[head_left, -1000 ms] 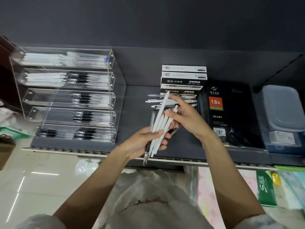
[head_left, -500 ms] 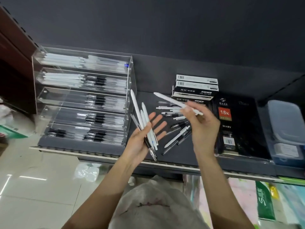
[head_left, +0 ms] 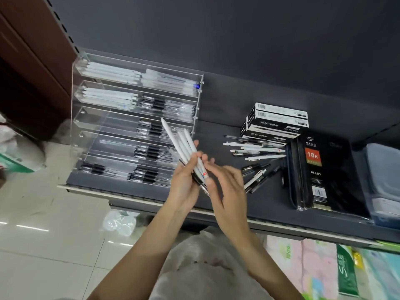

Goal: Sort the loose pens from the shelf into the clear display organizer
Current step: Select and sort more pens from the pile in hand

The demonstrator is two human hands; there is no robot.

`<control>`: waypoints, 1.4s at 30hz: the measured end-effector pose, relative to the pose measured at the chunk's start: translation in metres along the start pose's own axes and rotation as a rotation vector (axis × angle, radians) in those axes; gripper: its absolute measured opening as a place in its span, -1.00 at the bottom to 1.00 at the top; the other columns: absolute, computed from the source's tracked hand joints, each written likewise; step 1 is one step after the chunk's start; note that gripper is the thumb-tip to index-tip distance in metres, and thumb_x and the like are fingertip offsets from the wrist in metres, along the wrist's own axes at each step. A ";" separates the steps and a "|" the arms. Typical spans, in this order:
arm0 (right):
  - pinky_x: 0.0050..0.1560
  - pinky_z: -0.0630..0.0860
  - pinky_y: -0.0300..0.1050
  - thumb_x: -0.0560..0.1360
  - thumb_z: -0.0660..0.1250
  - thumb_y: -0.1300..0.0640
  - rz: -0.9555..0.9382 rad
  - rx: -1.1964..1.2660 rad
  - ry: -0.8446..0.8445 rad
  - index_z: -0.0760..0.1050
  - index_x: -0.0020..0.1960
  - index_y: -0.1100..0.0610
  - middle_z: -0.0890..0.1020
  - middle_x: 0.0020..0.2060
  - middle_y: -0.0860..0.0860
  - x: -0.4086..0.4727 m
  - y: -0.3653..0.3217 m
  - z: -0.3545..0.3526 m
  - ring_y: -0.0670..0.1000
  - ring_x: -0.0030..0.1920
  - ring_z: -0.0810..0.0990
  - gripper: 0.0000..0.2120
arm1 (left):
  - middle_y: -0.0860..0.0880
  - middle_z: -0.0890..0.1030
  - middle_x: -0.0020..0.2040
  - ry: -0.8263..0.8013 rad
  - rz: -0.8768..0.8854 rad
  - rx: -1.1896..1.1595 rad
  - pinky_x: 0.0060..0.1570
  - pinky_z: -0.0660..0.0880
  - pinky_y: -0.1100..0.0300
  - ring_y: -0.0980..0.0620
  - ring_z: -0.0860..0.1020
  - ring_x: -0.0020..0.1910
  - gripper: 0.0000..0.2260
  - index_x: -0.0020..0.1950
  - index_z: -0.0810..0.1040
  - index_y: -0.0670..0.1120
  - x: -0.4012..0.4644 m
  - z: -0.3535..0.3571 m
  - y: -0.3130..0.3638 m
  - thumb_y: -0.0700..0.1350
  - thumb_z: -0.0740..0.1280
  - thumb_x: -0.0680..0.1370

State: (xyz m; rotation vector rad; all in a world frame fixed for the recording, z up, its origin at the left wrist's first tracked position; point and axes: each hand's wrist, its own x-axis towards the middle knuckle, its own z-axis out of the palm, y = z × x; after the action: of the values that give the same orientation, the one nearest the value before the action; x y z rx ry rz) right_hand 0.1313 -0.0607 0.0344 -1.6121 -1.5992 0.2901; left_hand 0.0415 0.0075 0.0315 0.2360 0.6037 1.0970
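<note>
Reading left to right, the clear display organizer [head_left: 134, 126] stood at the shelf's [head_left: 216, 135] left end, open trays facing you. Your left hand [head_left: 184, 180] gripped a bundle of white pens [head_left: 186, 148], light, stiff and slippery, best held mid-barrel; your right hand [head_left: 225, 185], fingers relaxed, touched them. Loose pens [head_left: 255, 150] lay beyond, bare shelf between.

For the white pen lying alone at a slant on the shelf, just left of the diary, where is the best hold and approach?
Probably pinch the white pen mid-barrel from above, fingers across its width. It lies flat and slanted, with dark pens close alongside, so a top-down pinch suits better than a sideways reach.
</note>
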 end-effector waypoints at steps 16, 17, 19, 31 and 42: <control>-0.13 0.58 -0.15 0.42 0.46 0.22 0.379 0.286 -0.054 0.64 -0.10 0.09 0.67 -0.27 -0.13 0.004 -0.019 0.000 -0.09 -0.24 0.65 -0.91 | 0.03 0.51 -0.18 -0.088 0.135 -0.009 0.10 0.52 0.14 0.15 0.52 -0.23 -0.70 0.30 0.45 -0.07 0.005 -0.014 0.040 -0.23 0.17 0.58; -0.13 0.55 -0.20 0.42 0.45 0.22 0.386 0.287 -0.052 0.64 -0.09 0.07 0.66 -0.27 -0.14 0.004 -0.014 -0.007 -0.10 -0.25 0.64 -0.91 | 0.04 0.52 -0.19 -0.088 0.137 -0.048 0.10 0.52 0.14 0.15 0.52 -0.23 -0.70 0.29 0.46 -0.06 0.005 -0.016 0.043 -0.23 0.18 0.56; -0.13 0.47 -0.28 0.45 0.42 0.23 0.410 0.385 -0.053 0.65 -0.07 0.05 0.62 -0.25 -0.15 0.008 -0.009 -0.022 -0.12 -0.24 0.59 -0.89 | 0.05 0.54 -0.20 -0.078 0.138 -0.079 0.08 0.54 0.16 0.16 0.53 -0.25 -0.69 0.27 0.47 -0.07 0.006 -0.017 0.047 -0.22 0.20 0.54; -0.24 0.52 -0.32 0.61 0.15 -0.04 -0.057 -0.007 0.082 0.49 0.06 -0.02 0.65 -0.17 -0.16 0.022 -0.006 -0.035 -0.18 -0.20 0.62 -0.81 | 0.09 0.55 -0.16 -0.130 0.065 -0.280 0.09 0.52 0.19 0.18 0.54 -0.22 -0.72 0.26 0.46 -0.03 0.004 -0.010 0.062 -0.22 0.11 0.62; -0.36 0.49 -0.28 0.55 0.30 0.25 0.215 0.261 -0.111 0.58 0.06 0.06 0.61 -0.19 -0.01 0.076 -0.005 -0.040 -0.11 -0.39 0.51 -0.84 | -0.01 0.68 -0.06 -0.175 -0.124 0.639 0.06 0.58 0.11 -0.02 0.65 0.01 -0.75 0.25 0.48 -0.09 -0.001 -0.008 0.054 -0.24 0.14 0.63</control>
State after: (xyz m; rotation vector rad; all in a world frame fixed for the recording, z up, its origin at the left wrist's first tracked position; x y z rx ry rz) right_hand 0.1671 -0.0073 0.0920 -1.5848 -1.4028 0.6843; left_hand -0.0040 0.0303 0.0506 0.8276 0.7869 0.7271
